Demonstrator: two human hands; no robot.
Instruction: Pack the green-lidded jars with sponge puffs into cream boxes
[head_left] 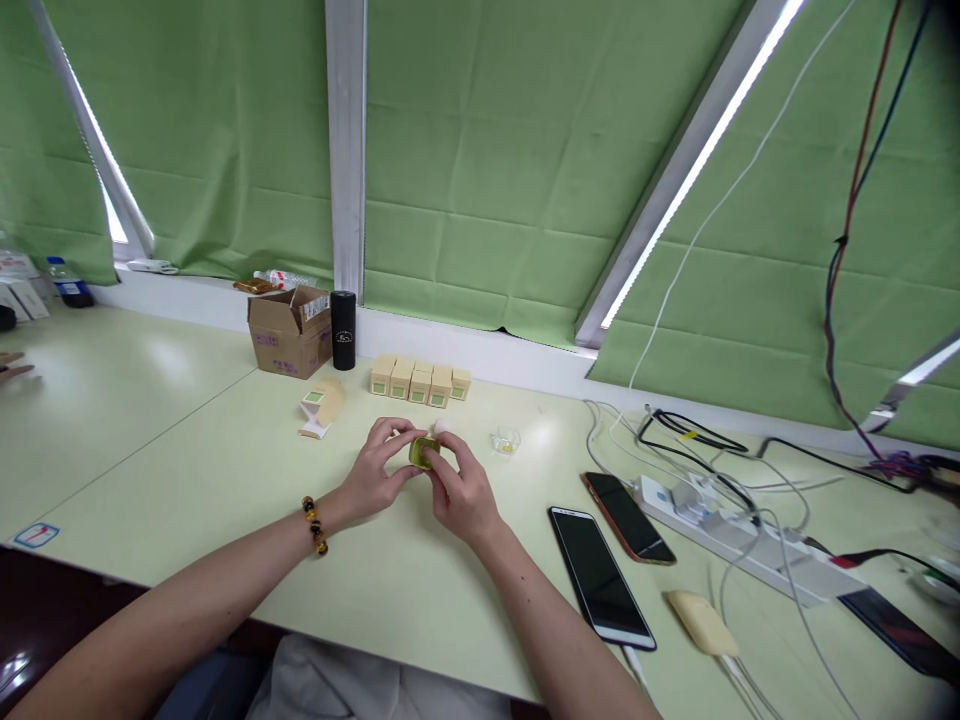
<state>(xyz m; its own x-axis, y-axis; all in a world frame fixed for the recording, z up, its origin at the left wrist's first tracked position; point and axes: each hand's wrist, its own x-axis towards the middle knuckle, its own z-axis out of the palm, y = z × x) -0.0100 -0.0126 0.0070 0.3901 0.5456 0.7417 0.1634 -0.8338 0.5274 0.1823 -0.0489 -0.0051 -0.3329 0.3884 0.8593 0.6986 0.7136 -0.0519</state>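
A small yellow-green container (424, 453) is held up between both hands, just above the pale table. On its left side, the fingers and thumb of my left hand (381, 468) grip it. My right hand (463, 488) holds the right side, with fingertips at its open-looking face; what lies inside is too small to make out. A small whitish object (441, 427) shows just behind my right fingers. To the right sits a small clear plastic box (505, 440) with something yellow in it. An opened cardboard carton (324, 402) lies to the left.
Several small tan boxes (420, 382) stand in a row behind my hands. A cardboard box (289, 332) and a black tumbler (343, 330) are at the back left. Two phones (602, 578), a power strip (742, 535), cables and a cream charger (703, 622) occupy the right. Another person's hand (13, 366) appears far left.
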